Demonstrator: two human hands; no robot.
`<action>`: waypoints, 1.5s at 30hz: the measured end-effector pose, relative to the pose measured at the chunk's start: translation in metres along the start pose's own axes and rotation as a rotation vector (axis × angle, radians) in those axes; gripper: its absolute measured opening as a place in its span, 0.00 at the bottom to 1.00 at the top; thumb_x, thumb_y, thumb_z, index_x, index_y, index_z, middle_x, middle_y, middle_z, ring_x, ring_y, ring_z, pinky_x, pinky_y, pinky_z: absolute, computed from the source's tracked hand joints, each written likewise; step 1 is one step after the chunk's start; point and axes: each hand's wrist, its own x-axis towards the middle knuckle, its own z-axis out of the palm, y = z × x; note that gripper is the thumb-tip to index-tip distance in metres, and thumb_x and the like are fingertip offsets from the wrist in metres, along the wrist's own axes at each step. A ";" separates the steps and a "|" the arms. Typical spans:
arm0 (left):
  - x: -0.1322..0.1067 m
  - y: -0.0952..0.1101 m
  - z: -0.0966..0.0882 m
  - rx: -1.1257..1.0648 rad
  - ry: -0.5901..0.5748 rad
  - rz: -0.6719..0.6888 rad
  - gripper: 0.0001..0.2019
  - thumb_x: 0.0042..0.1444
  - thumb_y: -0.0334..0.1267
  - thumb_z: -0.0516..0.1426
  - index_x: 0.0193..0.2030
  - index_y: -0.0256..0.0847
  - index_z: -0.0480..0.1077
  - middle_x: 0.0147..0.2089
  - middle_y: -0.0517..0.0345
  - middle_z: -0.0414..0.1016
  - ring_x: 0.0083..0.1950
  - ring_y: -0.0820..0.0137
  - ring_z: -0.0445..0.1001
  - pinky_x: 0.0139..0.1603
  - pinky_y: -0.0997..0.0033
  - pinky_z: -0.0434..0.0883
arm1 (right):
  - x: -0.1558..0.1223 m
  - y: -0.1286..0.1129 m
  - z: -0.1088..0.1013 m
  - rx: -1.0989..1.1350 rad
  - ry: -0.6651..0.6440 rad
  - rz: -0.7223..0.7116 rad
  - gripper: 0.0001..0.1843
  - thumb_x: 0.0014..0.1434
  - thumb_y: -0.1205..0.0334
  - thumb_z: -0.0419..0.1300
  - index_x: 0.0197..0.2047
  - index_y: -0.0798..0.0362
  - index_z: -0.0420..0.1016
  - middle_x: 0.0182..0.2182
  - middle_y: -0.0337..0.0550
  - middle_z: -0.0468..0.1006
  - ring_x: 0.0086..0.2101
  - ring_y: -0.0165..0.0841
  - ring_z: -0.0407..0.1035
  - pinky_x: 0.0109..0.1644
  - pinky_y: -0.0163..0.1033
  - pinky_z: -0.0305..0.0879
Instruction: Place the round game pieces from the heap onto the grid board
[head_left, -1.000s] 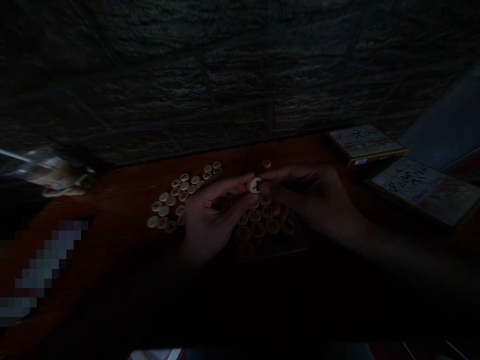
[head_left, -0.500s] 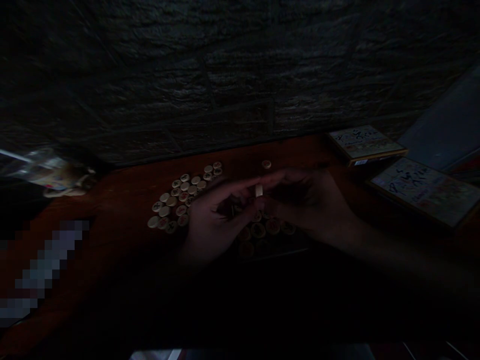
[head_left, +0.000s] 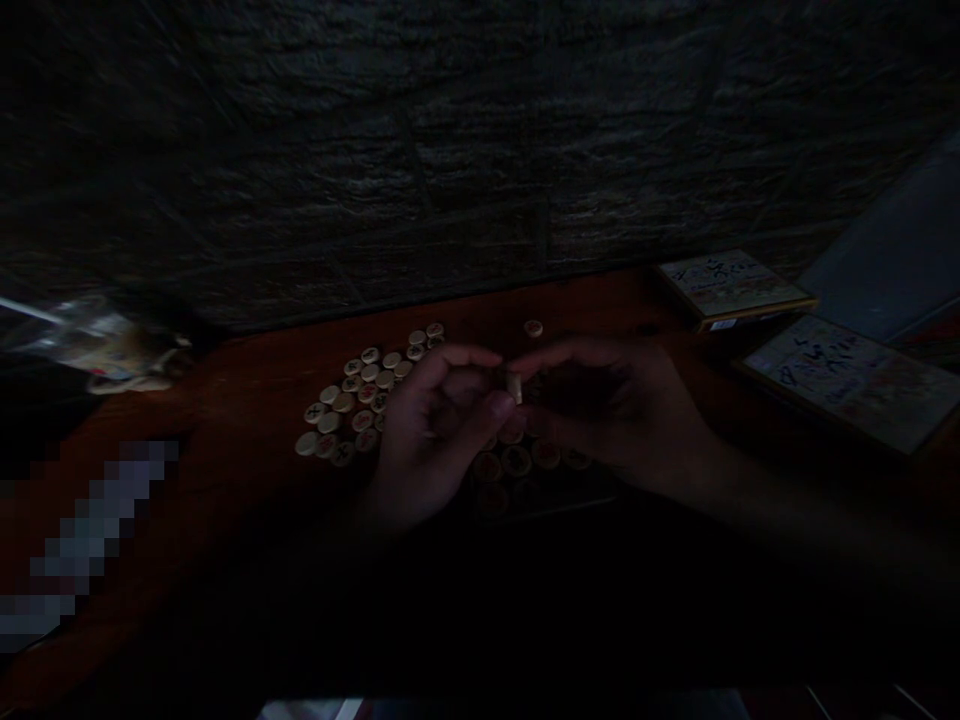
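Observation:
The scene is very dark. My left hand (head_left: 435,435) and my right hand (head_left: 615,410) meet above a reddish wooden table (head_left: 240,420). Between their fingertips sits a small round game piece (head_left: 514,386), seen edge-on; both hands pinch it with curled fingers. To the left lies a cluster of pale round pieces (head_left: 360,395) with red or black marks. Under the hands, more pieces (head_left: 525,460) rest in rows on a dark tray. One lone piece (head_left: 533,328) lies farther back.
A dark rough wall (head_left: 480,150) rises behind the table. Two printed box halves (head_left: 731,285) (head_left: 851,380) stand at the right. A crumpled clear bag (head_left: 105,345) lies at the far left. A blurred-out patch covers the lower left.
The held piece has turned from face-on, showing its black mark, to edge-on. My left fingers have curled in tighter around it. Both hands stay in the same place.

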 end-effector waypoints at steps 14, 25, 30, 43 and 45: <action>-0.002 0.002 -0.001 -0.030 -0.009 -0.020 0.17 0.59 0.37 0.69 0.52 0.45 0.71 0.39 0.58 0.85 0.39 0.69 0.84 0.36 0.74 0.81 | 0.000 0.002 -0.001 -0.115 -0.011 -0.127 0.15 0.56 0.68 0.75 0.48 0.51 0.86 0.41 0.40 0.87 0.39 0.31 0.81 0.42 0.35 0.77; -0.002 0.005 0.000 -0.061 -0.005 -0.058 0.16 0.60 0.38 0.69 0.51 0.44 0.71 0.37 0.61 0.84 0.34 0.71 0.83 0.33 0.75 0.79 | 0.000 0.004 0.000 -0.076 -0.049 -0.172 0.18 0.56 0.72 0.74 0.50 0.52 0.84 0.42 0.39 0.87 0.39 0.30 0.82 0.43 0.34 0.78; -0.002 0.005 -0.001 -0.077 -0.025 -0.073 0.19 0.59 0.38 0.70 0.53 0.44 0.70 0.37 0.62 0.83 0.35 0.71 0.83 0.34 0.76 0.80 | 0.001 0.006 -0.002 -0.132 -0.030 -0.219 0.14 0.56 0.68 0.76 0.46 0.52 0.85 0.41 0.40 0.87 0.41 0.33 0.82 0.46 0.36 0.77; -0.003 0.004 -0.002 -0.089 -0.034 -0.066 0.17 0.61 0.38 0.68 0.53 0.44 0.70 0.36 0.62 0.82 0.33 0.73 0.81 0.33 0.77 0.78 | 0.000 0.007 -0.002 -0.167 -0.028 -0.221 0.17 0.56 0.68 0.76 0.49 0.53 0.84 0.43 0.41 0.87 0.41 0.32 0.82 0.46 0.35 0.77; -0.004 0.004 -0.002 -0.073 -0.041 -0.070 0.17 0.61 0.38 0.69 0.53 0.45 0.70 0.36 0.62 0.82 0.33 0.73 0.81 0.32 0.77 0.77 | 0.000 0.008 -0.002 -0.174 -0.023 -0.228 0.15 0.56 0.67 0.76 0.47 0.52 0.85 0.42 0.40 0.87 0.41 0.32 0.82 0.46 0.35 0.78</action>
